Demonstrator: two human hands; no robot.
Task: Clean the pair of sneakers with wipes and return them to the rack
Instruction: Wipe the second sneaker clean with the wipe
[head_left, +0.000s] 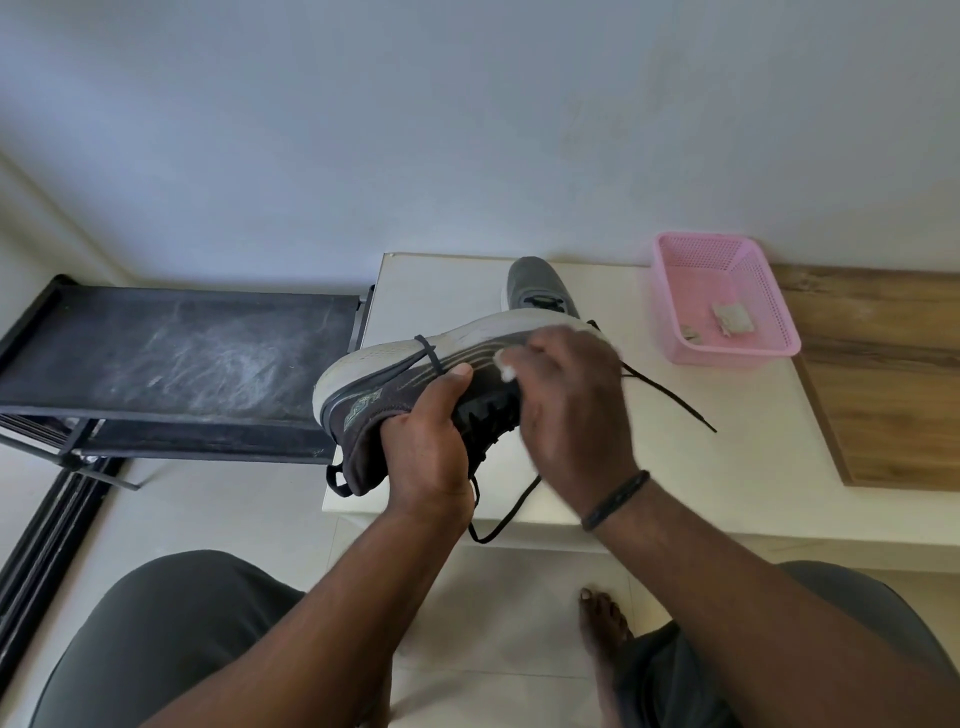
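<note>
From the head camera, the centre of the frame shows the left hand (431, 457) gripping a dark sneaker (415, 384) by its heel collar, thumb pressed on the side, with the shoe turned on its side so the pale sole faces up and away. The right hand (566, 410) is curled around a small white wipe (505, 366) and presses it against the shoe's side near the sole; the hand is a little blurred. Loose black laces (670, 397) trail off to the right and below.

The step in hand looks like wiping the first shoe. The next move likely calls for turning the shoe in the left hand to reach unwiped parts, then swapping to the other one.

Counted: two sneakers, the held one and a second sneaker (537, 286) standing on the white table (727, 431) just behind it; one wipe in use; one pink basket (722, 296) at the upper right of the table, holding what seem to be two used scraps; one black rack (171, 353) at the left, its top shelf dusty and holding no shoes.
</note>
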